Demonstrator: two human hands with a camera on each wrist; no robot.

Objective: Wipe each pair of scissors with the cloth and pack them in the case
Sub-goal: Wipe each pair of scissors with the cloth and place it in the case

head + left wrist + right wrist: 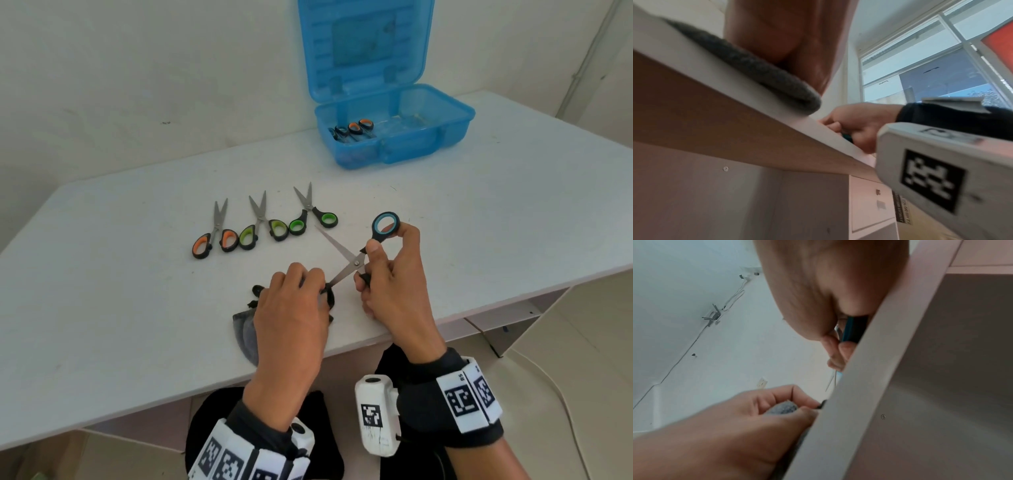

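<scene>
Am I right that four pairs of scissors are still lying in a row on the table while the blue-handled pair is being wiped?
Not quite: the head view shows three pairs in the row, not four; the blue-handled pair is indeed being wiped.

Blue translucent case [394, 144]; white table [102, 308]; grey cloth [245, 334]; black-handled scissors with blue [385, 226], orange [214, 241], yellow-green [262, 231] and bright green [313, 219] grip linings.

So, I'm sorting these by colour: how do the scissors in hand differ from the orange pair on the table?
The blue-handled scissors are held off the table by the right hand, blades spread wide; the orange-handled scissors lie flat and untouched, blades only slightly parted. One blue-pair blade is pinched in the cloth; the orange pair's blades are bare. Both share black handles and steel blades.
</scene>
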